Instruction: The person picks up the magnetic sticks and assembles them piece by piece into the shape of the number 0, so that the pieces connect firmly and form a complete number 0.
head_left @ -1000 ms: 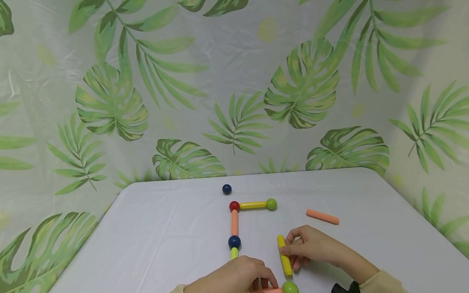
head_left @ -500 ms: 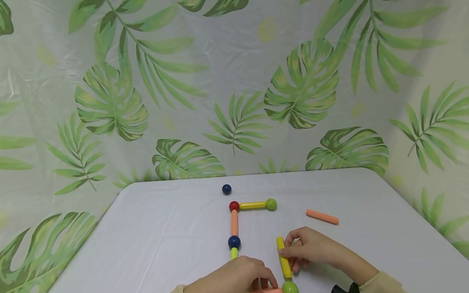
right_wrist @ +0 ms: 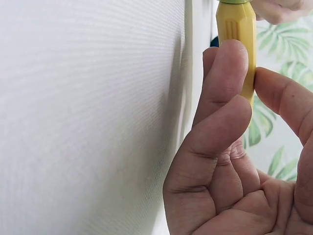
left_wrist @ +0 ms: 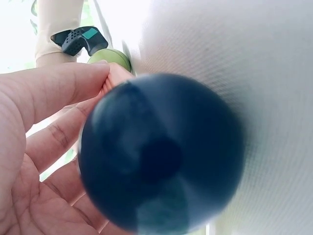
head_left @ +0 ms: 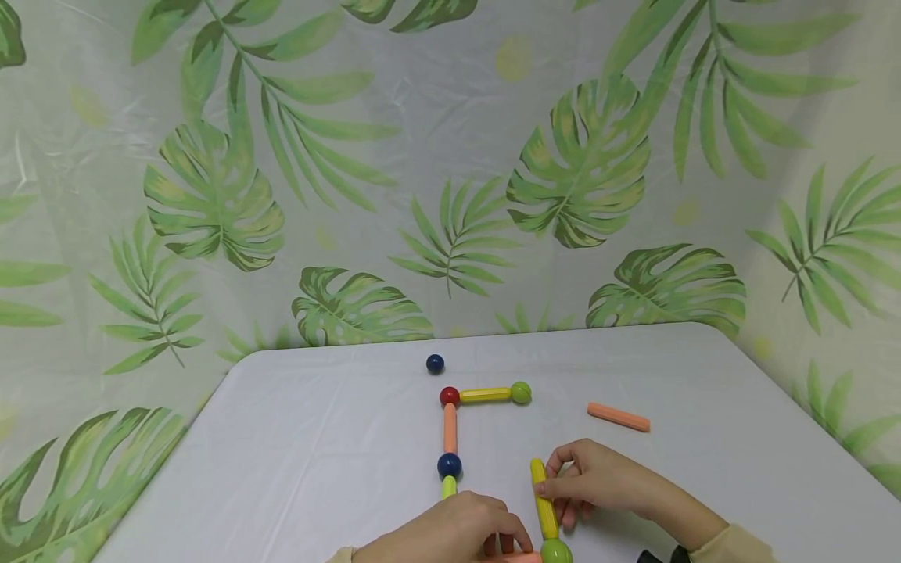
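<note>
Hands at the near edge of the white table [head_left: 296, 453]. Left hand [head_left: 450, 536] lying knuckles up, fingers curled down over a short orange plastic rod [head_left: 517, 557], only the tip of that rod showing at the bottom of the head view. From the left wrist, fingertips [left_wrist: 73, 85] seen pressed along the orange rod [left_wrist: 116, 73], with a blurred dark blue ball [left_wrist: 161, 152] filling most of that view close to the palm. Glossy green plastic ball [head_left: 556, 551] touching the right end of the orange rod, just beside the left hand.

Right hand [head_left: 598, 481] a little farther in, pinching a yellow plastic rod [head_left: 543, 500] between thumb and fingers; rod lying flat on the table, pointing away, its near end touching the green ball. From the right wrist, fingers [right_wrist: 225, 83] and thumb closed round the yellow rod [right_wrist: 236, 34], its far end meeting the green ball [right_wrist: 234, 1].

Left of the hands, a short lime-green rod [head_left: 449, 487] partly hidden by the left hand, joined to a dark blue plastic ball [head_left: 449, 465]. Beyond that, an orange rod [head_left: 450, 428] running up to a red plastic ball [head_left: 450, 396], then a yellow rod [head_left: 486, 395] across to a second green ball [head_left: 521, 392].

Farther right, well apart from the chain, a loose orange rod [head_left: 619, 417]. Farthest back, a lone dark blue ball [head_left: 435, 363] near the table's far edge. Behind everything, a pale leaf-printed curtain [head_left: 211, 195].
</note>
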Motion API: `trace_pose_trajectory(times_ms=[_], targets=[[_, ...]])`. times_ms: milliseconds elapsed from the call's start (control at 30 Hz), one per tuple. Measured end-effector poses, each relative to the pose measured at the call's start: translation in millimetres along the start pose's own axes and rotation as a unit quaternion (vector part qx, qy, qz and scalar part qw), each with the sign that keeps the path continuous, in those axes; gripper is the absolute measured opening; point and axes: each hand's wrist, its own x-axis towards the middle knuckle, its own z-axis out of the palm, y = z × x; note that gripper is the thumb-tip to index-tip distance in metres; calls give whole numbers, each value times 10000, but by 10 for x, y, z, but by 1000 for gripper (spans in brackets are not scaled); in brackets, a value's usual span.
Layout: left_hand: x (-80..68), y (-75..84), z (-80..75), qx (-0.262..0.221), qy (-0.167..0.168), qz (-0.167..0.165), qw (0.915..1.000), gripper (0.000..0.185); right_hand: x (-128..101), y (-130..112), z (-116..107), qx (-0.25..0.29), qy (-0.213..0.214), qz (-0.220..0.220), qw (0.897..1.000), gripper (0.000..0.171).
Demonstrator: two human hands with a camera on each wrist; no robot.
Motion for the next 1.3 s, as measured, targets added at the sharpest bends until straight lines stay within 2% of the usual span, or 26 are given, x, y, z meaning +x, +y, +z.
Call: trace_pose_trajectory(times_ms=[333,667,800,933,1167,1300], targets=[[-3,8,-14,-71,-54,-103,9999,20,13,14,-5,-175,-19,65,9998,26],[0,6,-24,-80,-132,-227,9996,20,19,41,-82,-596,108,85,9981,22],[14,14,-24,-125,-164,-229,9995,20,37,40,-163,-765,232,111,9967,24],[39,26,-13,-190,-208,-221,9994,22,70,16,-300,-817,400,-44,9958,27],[95,41,22,-634,-311,-331,9970,32,211,-121,-526,-1066,767,-211,9911,30],[143,58,48,-402,-260,-181,9987,39,341,-203,-600,-1098,841,-294,9900,33]])
